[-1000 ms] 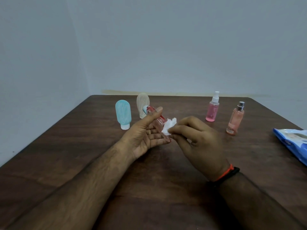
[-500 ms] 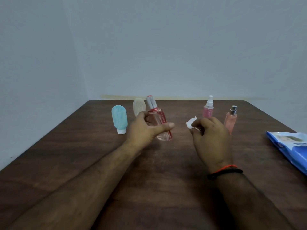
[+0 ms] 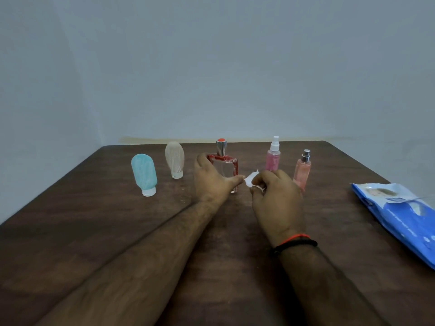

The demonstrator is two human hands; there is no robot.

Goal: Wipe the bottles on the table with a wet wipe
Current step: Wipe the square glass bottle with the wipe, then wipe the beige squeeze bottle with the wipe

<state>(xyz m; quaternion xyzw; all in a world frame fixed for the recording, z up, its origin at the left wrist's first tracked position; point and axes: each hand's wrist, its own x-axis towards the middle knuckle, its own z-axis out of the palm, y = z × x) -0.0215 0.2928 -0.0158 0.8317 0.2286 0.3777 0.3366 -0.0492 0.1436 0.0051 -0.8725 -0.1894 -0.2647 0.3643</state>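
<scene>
Left hand (image 3: pixel 211 182) grips the upright red-trimmed bottle (image 3: pixel 224 169); right hand (image 3: pixel 274 196) pinches the wipe (image 3: pixel 251 180). Risk: careless release tips the bottle toward the counter's far edge.

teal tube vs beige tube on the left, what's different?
The teal tube is blue-green and nearer the camera; the beige tube is pale tan and further back, to its right. The teal one looks larger, perhaps only by nearness. Both stand cap-down on the table, untouched.

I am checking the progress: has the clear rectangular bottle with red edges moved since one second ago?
Yes. The clear rectangular bottle with red edges, then tilted in the left hand, now stands upright beside the beige tube.
</scene>
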